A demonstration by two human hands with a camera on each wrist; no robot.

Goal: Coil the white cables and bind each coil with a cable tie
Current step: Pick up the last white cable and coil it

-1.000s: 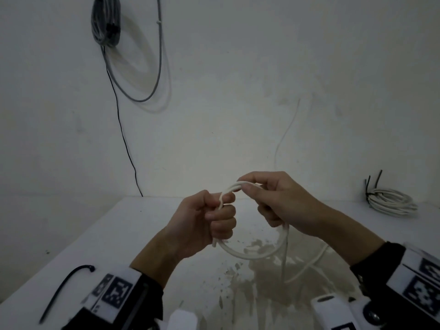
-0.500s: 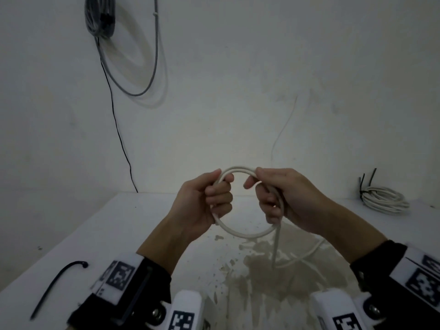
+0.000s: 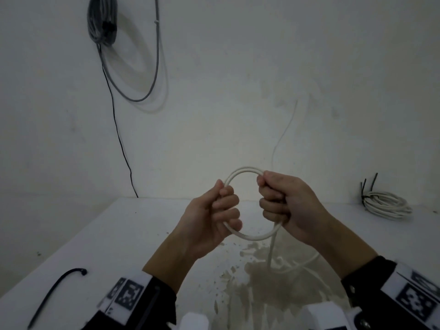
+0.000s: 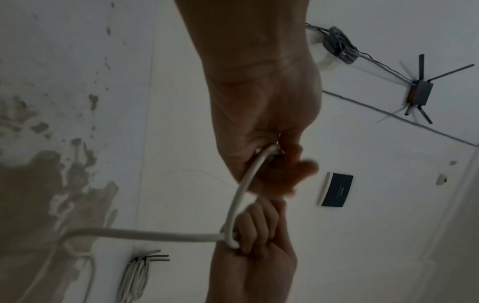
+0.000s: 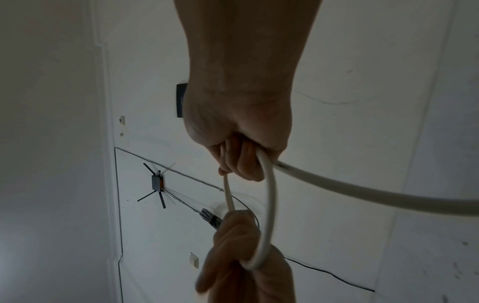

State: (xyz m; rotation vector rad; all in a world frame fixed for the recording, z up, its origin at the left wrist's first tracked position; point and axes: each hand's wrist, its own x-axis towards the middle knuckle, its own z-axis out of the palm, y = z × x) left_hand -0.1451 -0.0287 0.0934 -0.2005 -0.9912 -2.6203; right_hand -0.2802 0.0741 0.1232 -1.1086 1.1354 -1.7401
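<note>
A white cable [image 3: 242,171] forms a round loop held up in the air above the white table [image 3: 123,234]. My left hand [image 3: 214,213] grips the loop's left side, fingers curled round it. My right hand [image 3: 283,203] grips the right side in a fist. The cable's free length [image 3: 271,253] hangs from the right hand down to the table. In the left wrist view the cable [image 4: 241,188] runs from my left hand [image 4: 269,155] to the right hand [image 4: 256,231]. In the right wrist view the loop [image 5: 270,205] joins the right hand [image 5: 241,155] and the left hand [image 5: 241,246].
A coiled white cable [image 3: 387,204] bound with black ties lies at the table's far right. A black cable tie [image 3: 57,291] lies at the near left. A brownish stain [image 3: 266,277] covers the table under my hands. Grey cables [image 3: 104,22] hang on the wall.
The loop has grown wider and rounder. My right hand moved from pinching the cable near the left hand to gripping the loop's right side in a fist. Both hands rose slightly.
</note>
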